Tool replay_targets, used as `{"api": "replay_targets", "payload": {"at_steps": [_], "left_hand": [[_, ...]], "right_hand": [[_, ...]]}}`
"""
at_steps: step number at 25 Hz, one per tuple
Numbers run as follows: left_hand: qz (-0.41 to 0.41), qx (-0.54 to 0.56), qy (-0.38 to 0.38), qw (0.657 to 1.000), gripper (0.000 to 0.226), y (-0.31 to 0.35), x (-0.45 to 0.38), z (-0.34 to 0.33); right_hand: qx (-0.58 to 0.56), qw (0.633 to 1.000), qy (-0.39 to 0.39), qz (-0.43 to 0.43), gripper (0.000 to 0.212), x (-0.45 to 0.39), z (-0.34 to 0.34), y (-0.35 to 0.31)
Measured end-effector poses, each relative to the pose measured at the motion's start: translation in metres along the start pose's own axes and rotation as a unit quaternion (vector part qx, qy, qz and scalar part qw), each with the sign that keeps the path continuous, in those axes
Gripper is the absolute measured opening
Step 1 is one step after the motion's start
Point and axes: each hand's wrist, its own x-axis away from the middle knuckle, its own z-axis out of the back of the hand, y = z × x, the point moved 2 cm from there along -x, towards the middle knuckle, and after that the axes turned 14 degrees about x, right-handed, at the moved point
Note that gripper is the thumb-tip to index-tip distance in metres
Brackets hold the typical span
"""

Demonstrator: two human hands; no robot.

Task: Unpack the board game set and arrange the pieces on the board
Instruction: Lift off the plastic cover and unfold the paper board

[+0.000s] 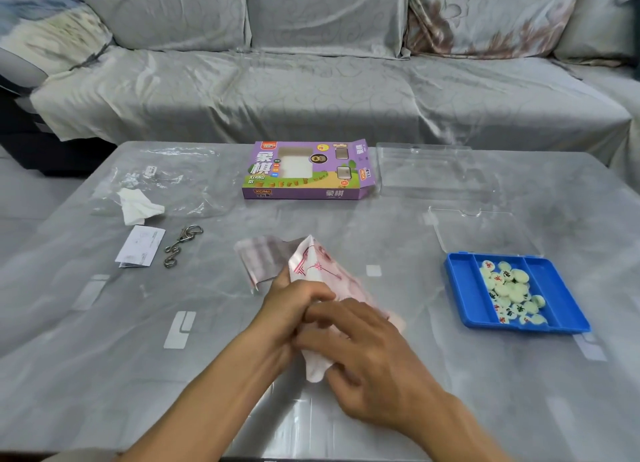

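A folded paper board (311,264), white with red lines, is partly unfolded above the table's middle. My left hand (291,309) grips its left part and my right hand (367,354) pinches its lower fold; both hands meet on the paper. A blue tray (464,288) at the right holds several pale round game pieces (512,288) with red and dark characters. The purple game box (304,171) lies at the table's far middle, its right flap open.
A clear plastic lid (485,233) lies behind the blue tray, another clear cover (429,167) right of the box. At the left lie a plastic bag (162,177), crumpled tissue (138,205), a paper slip (140,247) and a metal ring puzzle (181,245). A grey sofa (311,81) stands behind the table.
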Motion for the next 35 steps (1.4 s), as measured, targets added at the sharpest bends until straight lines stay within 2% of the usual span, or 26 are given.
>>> {"api": "replay_targets", "payload": {"at_steps": [2, 4, 6, 9, 10, 12, 13, 14, 16, 18, 20, 22, 24, 26, 30, 35], "left_hand": [[-0.024, -0.032, -0.005, 0.999, 0.058, 0.005, 0.000, -0.003], [-0.041, -0.091, -0.017, 0.995, 0.060, 0.008, 0.003, -0.007], [-0.034, -0.147, -0.045, 0.988, 0.067, 0.007, 0.007, -0.013], [-0.002, -0.204, -0.133, 0.970, 0.076, 0.000, 0.016, -0.014], [0.009, -0.212, -0.151, 0.965, 0.075, 0.001, 0.019, -0.015], [-0.005, -0.223, -0.153, 0.963, 0.048, 0.004, 0.021, -0.014], [-0.028, -0.227, -0.129, 0.965, 0.031, 0.006, 0.020, -0.014], [-0.056, -0.225, -0.087, 0.969, 0.022, 0.010, 0.018, -0.011], [-0.121, -0.196, 0.018, 0.973, 0.020, 0.018, 0.008, 0.003], [-0.170, -0.210, 0.121, 0.955, 0.026, 0.030, -0.002, 0.024], [-0.172, -0.234, 0.177, 0.940, 0.022, 0.042, -0.009, 0.046], [-0.142, -0.276, 0.186, 0.932, 0.014, 0.046, -0.014, 0.064], [-0.109, -0.390, 0.177, 0.897, 0.009, 0.042, -0.017, 0.081], [-0.096, -0.467, 0.182, 0.860, 0.002, 0.041, -0.017, 0.092], [-0.095, -0.470, 0.184, 0.858, 0.026, 0.046, -0.011, 0.104], [-0.123, -0.545, 0.211, 0.802, 0.038, 0.052, -0.005, 0.112]], "right_hand": [[-0.145, 0.983, -0.036, -0.110, 0.047, -0.001, 0.009, 0.010], [-0.190, 0.950, -0.003, -0.248, 0.044, 0.003, 0.010, 0.030], [-0.121, 0.932, 0.026, -0.340, 0.043, 0.007, 0.004, 0.050], [-0.034, 0.903, -0.021, -0.429, 0.065, 0.010, -0.009, 0.068], [-0.023, 0.892, -0.021, -0.451, 0.064, 0.011, -0.012, 0.076], [-0.064, 0.882, 0.017, -0.468, 0.034, 0.009, -0.010, 0.086], [-0.103, 0.876, 0.025, -0.471, 0.028, 0.008, -0.009, 0.088], [-0.124, 0.869, 0.030, -0.479, 0.037, 0.009, -0.010, 0.089], [-0.092, 0.851, 0.013, -0.518, 0.043, 0.013, -0.006, 0.092], [-0.060, 0.827, -0.033, -0.558, 0.042, 0.023, -0.001, 0.102], [-0.001, 0.808, -0.125, -0.576, 0.031, 0.035, 0.004, 0.112], [0.076, 0.789, -0.220, -0.568, 0.019, 0.041, 0.001, 0.117], [0.109, 0.784, -0.268, -0.548, 0.017, 0.043, -0.007, 0.114], [0.120, 0.791, -0.264, -0.538, 0.022, 0.042, -0.013, 0.112], [0.138, 0.812, -0.247, -0.511, 0.027, 0.039, -0.018, 0.109], [0.140, 0.825, -0.248, -0.488, 0.034, 0.033, -0.023, 0.103]]}}
